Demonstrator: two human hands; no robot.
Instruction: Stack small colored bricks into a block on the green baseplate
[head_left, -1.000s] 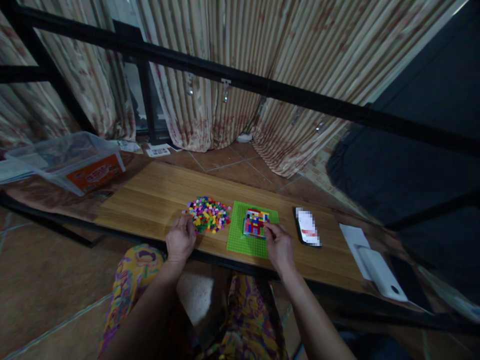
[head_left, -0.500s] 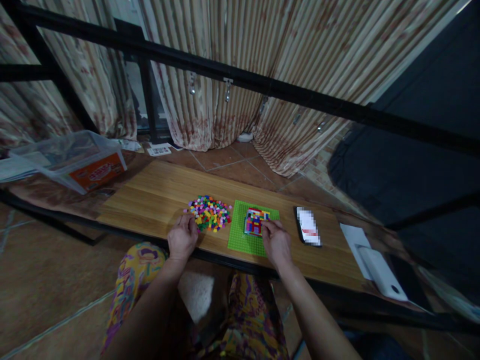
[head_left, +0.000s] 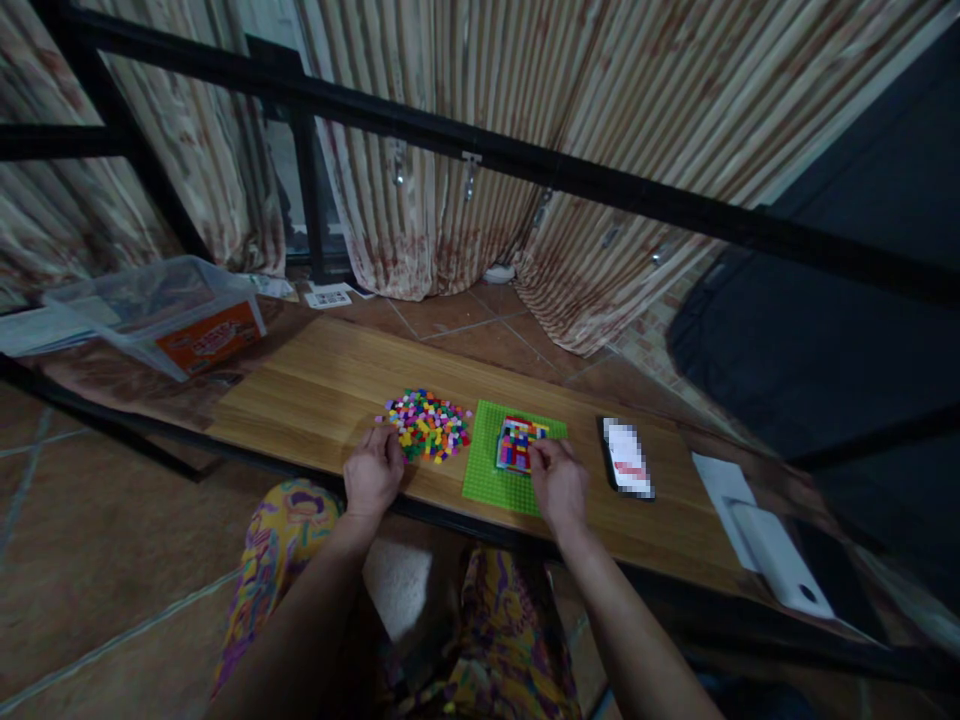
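Here's the wooden table (head_left: 300,400) bearing a green board (head_left: 480,485), a heap of loose bricks (head_left: 429,425) just left of it; the left hand (head_left: 373,470) curls nearby, the right hand (head_left: 561,485) bends over the board, well apart, and I can't tell whether either grips a brick. Looks like fitting bricks now, the next move calling for careful lining-up! And mid-board sits the small, squarish model (head_left: 516,445), patched red, blue, yellow.
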